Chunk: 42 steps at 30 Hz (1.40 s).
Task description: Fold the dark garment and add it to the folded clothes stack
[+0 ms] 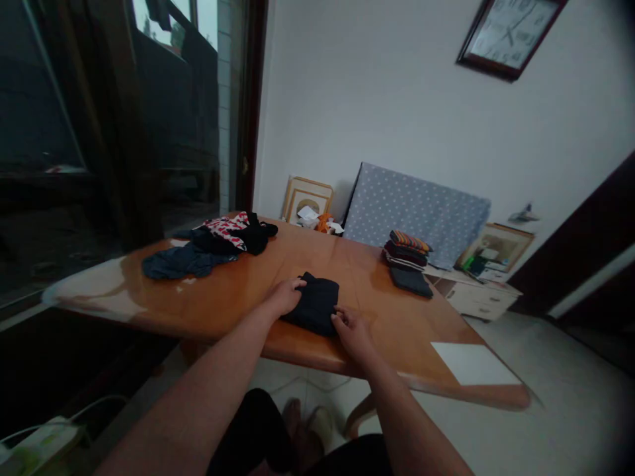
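A dark navy folded garment (317,305) lies flat on the wooden table (238,297) near its front edge, directly before me. My left hand (286,295) is at the garment's left side, its fingers closed over the upper left edge. On the opposite side, my right hand (351,328) has its fingers bent and its thumb against the right edge, pinching the cloth. The fabric under the fingertips is hidden. The exact kind of garment cannot be made out.
Loose clothes (218,241), blue, black and red-and-white, are heaped at the table's far left. A stack of folded clothes (407,258) stands at the back right. A white sheet (473,363) lies near the right corner. Behind are a dotted cloth cover (411,205) and a low cabinet (471,297).
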Available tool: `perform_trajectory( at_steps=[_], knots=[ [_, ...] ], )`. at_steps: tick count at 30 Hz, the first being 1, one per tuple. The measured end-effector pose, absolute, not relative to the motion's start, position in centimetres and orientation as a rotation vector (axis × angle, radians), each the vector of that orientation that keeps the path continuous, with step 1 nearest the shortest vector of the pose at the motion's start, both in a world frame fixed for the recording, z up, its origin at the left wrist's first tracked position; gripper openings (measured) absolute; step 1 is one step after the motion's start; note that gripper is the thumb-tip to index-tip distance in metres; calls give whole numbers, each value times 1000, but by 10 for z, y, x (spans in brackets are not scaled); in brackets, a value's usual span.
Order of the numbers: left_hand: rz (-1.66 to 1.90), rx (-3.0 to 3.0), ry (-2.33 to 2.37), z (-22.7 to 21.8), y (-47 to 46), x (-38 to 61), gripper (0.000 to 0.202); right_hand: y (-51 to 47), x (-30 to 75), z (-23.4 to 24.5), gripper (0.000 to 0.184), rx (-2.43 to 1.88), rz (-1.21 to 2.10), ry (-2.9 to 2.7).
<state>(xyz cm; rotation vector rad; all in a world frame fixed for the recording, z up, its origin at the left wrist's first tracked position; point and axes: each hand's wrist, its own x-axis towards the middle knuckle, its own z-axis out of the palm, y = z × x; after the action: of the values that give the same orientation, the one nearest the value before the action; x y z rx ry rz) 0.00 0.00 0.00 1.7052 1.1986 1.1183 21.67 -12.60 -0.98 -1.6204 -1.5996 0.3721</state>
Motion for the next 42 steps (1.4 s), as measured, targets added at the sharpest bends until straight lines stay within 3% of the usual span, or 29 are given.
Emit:
perform_trajectory(
  at_steps=[10,18,24,30,34,42],
  knots=[
    [1286,1655,1064,14,-19,-17,27,-126,217,-13,40,-1623,364,-1561],
    [917,2199,824,16,-76,-27,52,-139,210,-5,49,-1524,351,-1619],
    [1005,2314,862,1,-73,-20,37,-154,197,9,60,-1581,185,-1775],
    [1093,2326,908,-3,-70,-18,22,-156,175,16,48,-1682,-96,-1806],
    [1127,2332,965,-4,-71,-20,33,-156,164,21,32,-1781,-250,-1847],
    [1099,2239,1091,-1,-76,-28,49,-154,160,26,25,-1855,-276,-1891]
  ],
)
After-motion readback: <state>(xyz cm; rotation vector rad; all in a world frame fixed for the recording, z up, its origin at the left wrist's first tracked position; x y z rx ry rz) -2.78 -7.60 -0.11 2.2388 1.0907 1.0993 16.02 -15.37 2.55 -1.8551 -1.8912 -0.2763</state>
